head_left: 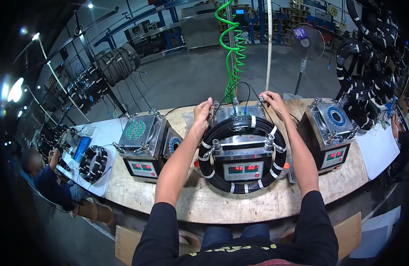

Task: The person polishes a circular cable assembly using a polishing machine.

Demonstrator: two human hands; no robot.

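Both arms reach over the middle machine, a metal polishing-type unit with a red and green digital display [241, 169]. A coil of black cable [206, 167], bound with white tape, hangs around its front. My left hand [202, 111] is closed in a pinch beside the knob at the machine's back left corner [216, 104]. At the back right corner knob [260, 102], my right hand [275, 103] has its thumb and fingers pressed together. What either hand grips is too small to make out. Thin black leads with blue connectors [245, 109] rise from the machine's top plate.
Similar machines stand at the left [140, 133] and right [331, 119] of the wooden table [204, 208]. A green spiral air hose [231, 48] hangs behind. Another taped cable coil [93, 164] lies far left, near a seated person [51, 181]. More coils [359, 66] hang at right.
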